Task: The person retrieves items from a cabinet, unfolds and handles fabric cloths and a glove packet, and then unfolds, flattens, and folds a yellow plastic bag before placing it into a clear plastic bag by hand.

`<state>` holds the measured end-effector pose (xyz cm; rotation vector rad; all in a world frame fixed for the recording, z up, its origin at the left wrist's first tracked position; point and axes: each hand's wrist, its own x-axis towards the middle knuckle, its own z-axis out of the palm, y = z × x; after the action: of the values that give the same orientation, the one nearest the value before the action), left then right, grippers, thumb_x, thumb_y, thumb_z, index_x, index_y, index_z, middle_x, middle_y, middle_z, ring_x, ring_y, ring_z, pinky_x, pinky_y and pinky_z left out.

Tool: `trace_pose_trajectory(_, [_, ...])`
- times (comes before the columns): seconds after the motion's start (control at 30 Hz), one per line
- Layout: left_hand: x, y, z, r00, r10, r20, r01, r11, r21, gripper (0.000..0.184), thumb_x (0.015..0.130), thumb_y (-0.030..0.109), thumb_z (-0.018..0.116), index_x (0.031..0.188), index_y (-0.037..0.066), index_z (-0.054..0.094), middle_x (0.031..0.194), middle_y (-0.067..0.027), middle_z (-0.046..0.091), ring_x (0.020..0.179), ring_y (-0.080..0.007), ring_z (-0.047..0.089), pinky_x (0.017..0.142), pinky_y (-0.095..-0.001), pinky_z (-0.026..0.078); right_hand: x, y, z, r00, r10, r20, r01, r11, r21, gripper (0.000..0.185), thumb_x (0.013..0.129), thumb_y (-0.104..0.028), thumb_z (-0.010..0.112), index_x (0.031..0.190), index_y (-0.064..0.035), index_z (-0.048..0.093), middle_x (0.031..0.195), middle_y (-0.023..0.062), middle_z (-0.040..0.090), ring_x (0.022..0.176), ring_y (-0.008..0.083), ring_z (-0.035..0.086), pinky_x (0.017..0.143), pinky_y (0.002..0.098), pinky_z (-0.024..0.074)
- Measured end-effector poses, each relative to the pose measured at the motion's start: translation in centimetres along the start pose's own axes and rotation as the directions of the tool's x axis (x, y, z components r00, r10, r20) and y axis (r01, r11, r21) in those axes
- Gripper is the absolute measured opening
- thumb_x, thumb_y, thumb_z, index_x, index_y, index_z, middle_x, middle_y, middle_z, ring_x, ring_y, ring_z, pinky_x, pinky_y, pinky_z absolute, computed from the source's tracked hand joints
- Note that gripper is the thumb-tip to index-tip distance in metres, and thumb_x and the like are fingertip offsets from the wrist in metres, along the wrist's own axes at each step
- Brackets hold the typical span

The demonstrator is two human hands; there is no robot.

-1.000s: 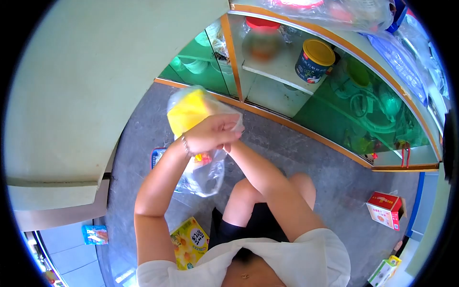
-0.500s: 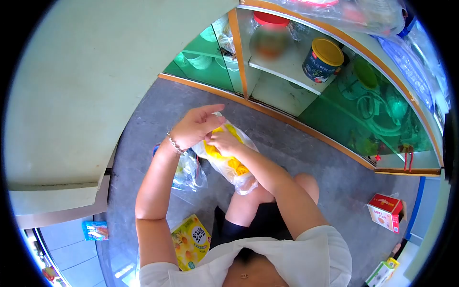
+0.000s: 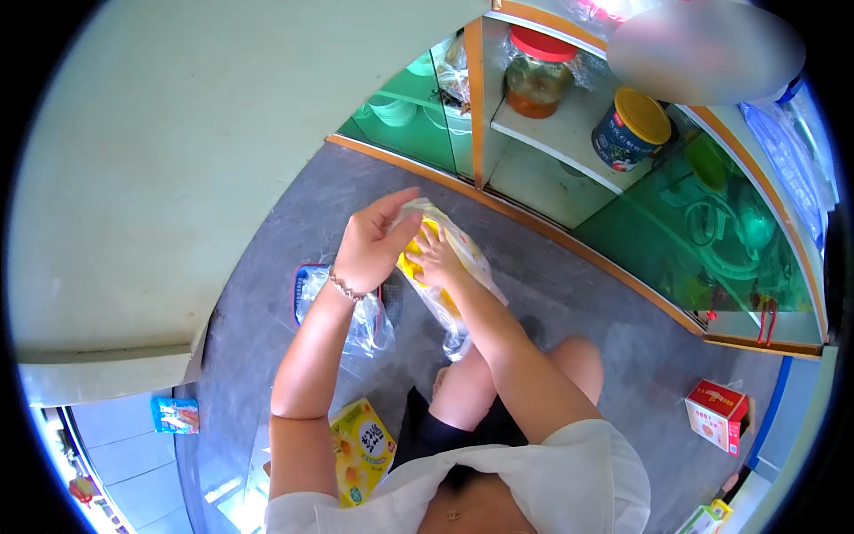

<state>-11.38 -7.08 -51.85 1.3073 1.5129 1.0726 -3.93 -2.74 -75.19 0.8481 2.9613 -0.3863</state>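
A clear plastic bag (image 3: 476,267) with something bright yellow in it lies at a slant in front of my knees. My left hand (image 3: 375,242), with a chain bracelet at the wrist, is at the bag's upper left edge. The edge runs between its thumb and fingers, which seem to grip it. My right hand (image 3: 436,260) rests on the yellow part with its fingers spread. What the yellow contents are, I cannot tell. Just left of the bag, a small blue and red basket (image 3: 297,289) holds crumpled clear plastic (image 3: 366,327), partly hidden by my left forearm.
A yellow printed package (image 3: 363,449) lies on the grey floor (image 3: 267,231) by my left elbow. Ahead stands a glass-fronted cabinet with a red-lidded jar (image 3: 538,76) and a yellow-lidded tin (image 3: 630,132). A red and white box (image 3: 716,416) sits at right, a blue packet (image 3: 175,415) at left.
My right hand's fingers have spread out over the yellow contents. Both hands and the bag have shifted slightly right in view, and more of the basket shows.
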Motion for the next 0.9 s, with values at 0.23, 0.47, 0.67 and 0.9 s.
trace_pose_trajectory(0.23, [-0.7,-4.1,-2.1,0.997,-0.011,0.071,-0.031,0.827,0.561,0.036,0.077,0.017,0.058,0.109,0.001,0.053,0.090,-0.0107,0.062,0.061,-0.0124,0.054,0.060,-0.0257,0.045,4.5,-2.7,3.1,0.967,0.125,-0.224,0.076,0.695,0.715,0.039,0.077,-0.014,0.047,0.116,-0.0105,0.047,0.128,0.0108,0.036,0.122,0.0235,0.029,0.100,0.0435,0.0193])
trace_pose_trajectory(0.47, [-3.5,-12.9,-4.1,0.992,-0.116,-0.055,0.128,0.920,0.371,0.034,0.077,0.018,0.057,0.106,0.001,0.055,0.091,-0.0135,0.061,0.074,-0.0197,0.058,0.069,-0.0287,0.046,-3.5,-0.4,-0.4,0.935,-0.184,-0.304,0.289,0.891,0.350,0.023,0.072,-0.009,0.052,0.094,-0.0065,0.060,0.108,0.0112,0.053,0.101,0.0257,0.049,0.083,0.0361,0.0406])
trace_pose_trajectory(0.67, [-5.1,-12.4,-7.0,0.931,-0.348,-0.112,0.283,0.879,-0.383,0.036,0.080,0.011,0.053,0.113,-0.002,0.048,0.100,-0.0068,0.058,0.076,-0.0132,0.055,0.065,-0.0226,0.043,-10.9,6.4,-2.8,0.952,0.138,-0.274,0.030,0.847,0.531,0.022,0.077,-0.011,0.053,0.097,-0.0075,0.058,0.099,0.0105,0.058,0.091,0.0276,0.055,0.078,0.0355,0.0441])
trace_pose_trajectory(0.9, [-2.6,-6.9,-4.3,0.972,-0.197,0.126,0.229,0.699,-0.677,0.050,0.081,0.015,0.052,0.125,0.000,0.034,0.108,-0.0087,0.053,0.096,-0.0197,0.052,0.073,-0.0292,0.043,-14.6,8.1,-4.2,0.799,0.593,0.100,-0.479,0.528,0.701,0.061,0.072,-0.040,0.060,0.112,0.0032,0.046,0.107,0.0215,0.052,0.099,0.0321,0.052,0.083,0.0364,0.0420])
